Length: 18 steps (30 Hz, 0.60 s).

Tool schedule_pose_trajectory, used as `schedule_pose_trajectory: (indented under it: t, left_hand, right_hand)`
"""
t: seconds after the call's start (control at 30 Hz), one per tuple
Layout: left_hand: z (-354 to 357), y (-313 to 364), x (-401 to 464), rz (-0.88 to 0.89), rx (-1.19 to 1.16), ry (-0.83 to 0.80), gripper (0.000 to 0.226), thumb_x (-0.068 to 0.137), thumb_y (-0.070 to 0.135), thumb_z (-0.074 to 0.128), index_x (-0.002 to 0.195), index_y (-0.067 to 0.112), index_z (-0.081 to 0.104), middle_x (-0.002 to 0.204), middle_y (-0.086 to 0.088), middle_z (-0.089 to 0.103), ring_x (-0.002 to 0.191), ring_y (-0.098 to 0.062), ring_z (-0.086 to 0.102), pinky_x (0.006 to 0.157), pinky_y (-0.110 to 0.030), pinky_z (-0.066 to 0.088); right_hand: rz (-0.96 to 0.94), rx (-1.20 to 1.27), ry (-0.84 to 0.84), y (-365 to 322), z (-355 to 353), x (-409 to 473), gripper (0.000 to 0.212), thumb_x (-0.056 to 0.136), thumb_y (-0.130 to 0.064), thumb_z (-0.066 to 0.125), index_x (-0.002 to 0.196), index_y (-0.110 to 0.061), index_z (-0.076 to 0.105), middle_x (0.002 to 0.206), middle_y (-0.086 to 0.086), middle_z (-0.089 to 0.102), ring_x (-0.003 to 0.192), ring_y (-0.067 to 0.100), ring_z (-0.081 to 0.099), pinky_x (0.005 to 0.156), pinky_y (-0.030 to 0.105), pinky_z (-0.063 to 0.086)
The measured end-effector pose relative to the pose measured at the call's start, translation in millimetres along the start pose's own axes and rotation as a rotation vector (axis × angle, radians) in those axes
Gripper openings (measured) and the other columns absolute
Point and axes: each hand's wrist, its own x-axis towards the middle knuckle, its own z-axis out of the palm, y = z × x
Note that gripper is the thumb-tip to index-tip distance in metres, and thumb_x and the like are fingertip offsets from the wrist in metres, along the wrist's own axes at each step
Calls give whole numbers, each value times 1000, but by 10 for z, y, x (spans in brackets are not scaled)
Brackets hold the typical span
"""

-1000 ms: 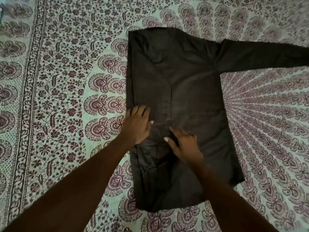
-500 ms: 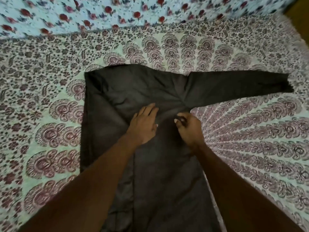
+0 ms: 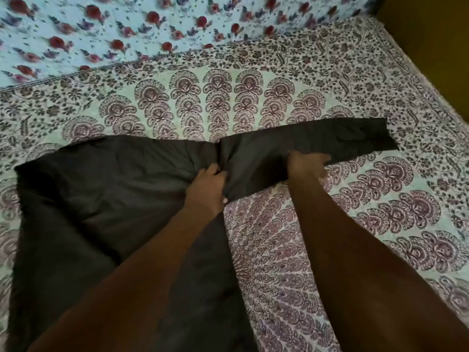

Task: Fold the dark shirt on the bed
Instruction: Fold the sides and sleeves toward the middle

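Observation:
The dark shirt (image 3: 101, 199) lies flat on the patterned bed sheet (image 3: 355, 224), its body filling the left and lower middle of the view. One long sleeve (image 3: 342, 138) stretches out to the right. My left hand (image 3: 206, 190) grips bunched fabric at the shoulder seam where the sleeve joins the body. My right hand (image 3: 305, 165) lies on the sleeve about midway, fingers pointing right along its lower edge; whether they curl under the cloth is hidden.
A light blue sheet with red flowers (image 3: 152, 29) covers the far part of the bed. The bed's right edge (image 3: 416, 80) runs diagonally at the upper right, with a dark yellowish surface (image 3: 436, 34) beyond it.
The view has swung up and right. Both hands have moved from the shirt's chest to the right shoulder and sleeve; my left hand now bunches the seam, my right hand has gone out onto the sleeve.

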Motion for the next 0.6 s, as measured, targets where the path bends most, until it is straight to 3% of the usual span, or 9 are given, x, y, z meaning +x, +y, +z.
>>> schedule_pose_trajectory:
  t: [0.07,0.13,0.23,0.33,0.43,0.5,0.6]
  left_hand:
    - [-35,55,43,-36,56,-20,61,76,26,82,130,19,54,131,-5,43,116,-32,50,90,-46,54]
    - [-48,121,78,-43,114,-31,62,75,26,83,128,20,51,129,-4,44,113,-34,53,85,-47,55]
    - [-52,208,131,-53,186,-49,79,76,24,80,144,24,39,135,-6,44,113,-37,55,84,-48,54]
    - [-98,362,221,-78,270,-110,96,82,23,76,156,36,17,145,-7,37,119,-38,53,86,-48,52]
    - [-138,518,301,-114,376,-131,85,87,23,71,153,40,20,148,-7,33,124,-40,50,87,-47,49]
    - [-123,590,340,-140,389,-145,83,86,23,71,150,42,21,150,-8,32,126,-41,46,88,-46,47]
    - [-77,651,341,-187,387,-165,84,85,21,73,148,42,21,147,-10,32,125,-45,45,90,-49,47]
  right_hand:
    - [89,242,3,-119,-12,205,92,89,-25,75,154,-6,14,146,22,47,131,36,52,97,34,45]
    - [176,401,7,-160,-76,410,96,84,-26,80,153,-8,14,145,21,48,127,38,54,101,40,47]
    - [230,546,23,-68,-232,710,82,84,-27,76,146,-7,26,141,20,50,121,40,57,95,45,49]
    - [195,638,66,-68,-427,943,62,88,-22,70,140,-6,41,135,16,57,109,35,62,84,38,50]
    - [173,748,131,-113,-554,1102,55,85,-10,74,133,-7,48,130,14,59,91,23,58,76,30,49]
    - [156,768,132,-105,-668,1139,52,88,-9,72,134,-3,48,132,15,58,91,23,57,71,29,50]
    - [178,832,43,-101,-747,1198,46,92,-8,68,134,2,51,129,17,59,95,31,63,48,21,49]
